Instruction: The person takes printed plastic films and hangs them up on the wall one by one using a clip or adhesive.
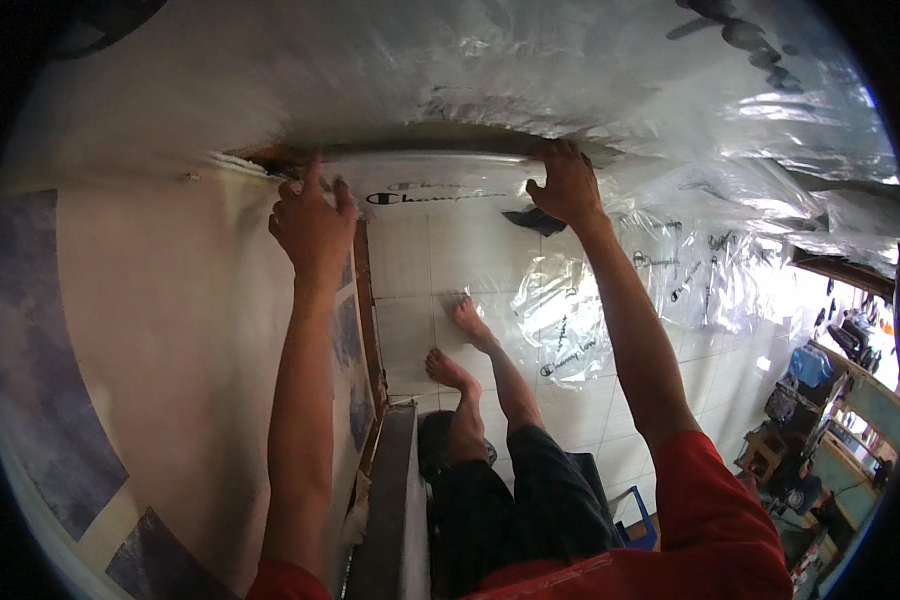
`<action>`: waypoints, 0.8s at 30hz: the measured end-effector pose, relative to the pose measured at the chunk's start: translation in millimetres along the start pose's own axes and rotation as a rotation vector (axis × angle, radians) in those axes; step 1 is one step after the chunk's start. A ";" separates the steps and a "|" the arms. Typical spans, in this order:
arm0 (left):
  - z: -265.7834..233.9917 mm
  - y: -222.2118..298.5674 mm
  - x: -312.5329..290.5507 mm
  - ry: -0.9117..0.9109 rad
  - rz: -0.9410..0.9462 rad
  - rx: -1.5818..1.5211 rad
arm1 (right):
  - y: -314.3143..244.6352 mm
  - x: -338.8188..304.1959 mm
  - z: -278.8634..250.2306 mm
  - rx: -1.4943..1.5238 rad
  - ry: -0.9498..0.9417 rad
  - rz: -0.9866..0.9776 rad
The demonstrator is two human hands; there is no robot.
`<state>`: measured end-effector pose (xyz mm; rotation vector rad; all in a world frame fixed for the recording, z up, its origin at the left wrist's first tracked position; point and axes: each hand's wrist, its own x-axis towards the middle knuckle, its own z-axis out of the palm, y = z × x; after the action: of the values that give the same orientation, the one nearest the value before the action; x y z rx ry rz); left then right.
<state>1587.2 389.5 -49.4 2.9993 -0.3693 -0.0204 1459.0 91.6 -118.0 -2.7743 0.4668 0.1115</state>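
Note:
A clear plastic sheet (450, 188) with dark printing stretches between my hands, its straight upper edge along a dark gap below the silvery film overhead. My left hand (312, 225) is at the sheet's left end by the wall corner. Its index finger points up and its thumb stands apart, so it looks open. At the right, my right hand (568, 185) has its fingers curled over the sheet's upper edge, with the thumb lower down. Their tips are partly hidden in the gap. Beside the left fingertips, a whitish strip (245, 165) runs along the corner.
Silvery plastic film (390, 70) covers the surface above. More clear plastic (570, 320) hangs in glossy folds at the right. A pale wall (160, 300) with bluish panels stands at the left. Below are a grey ledge (388, 500), a tiled floor (405, 330) and a blue-framed object (640, 525).

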 end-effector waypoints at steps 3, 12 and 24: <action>-15.5 1.5 -3.4 0.109 0.248 -0.005 | -24.7 7.5 -17.4 -0.075 -0.123 0.020; 44.8 -24.9 37.9 0.039 0.559 0.004 | -19.8 10.1 -16.7 -0.123 -0.128 0.067; 48.1 13.2 -129.8 0.208 0.286 -0.345 | -42.3 -207.8 35.9 0.371 0.168 -0.113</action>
<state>1456.8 402.7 -95.7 2.5550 -0.6867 0.2269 1276.1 204.8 -112.2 -2.4453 0.3301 -0.2148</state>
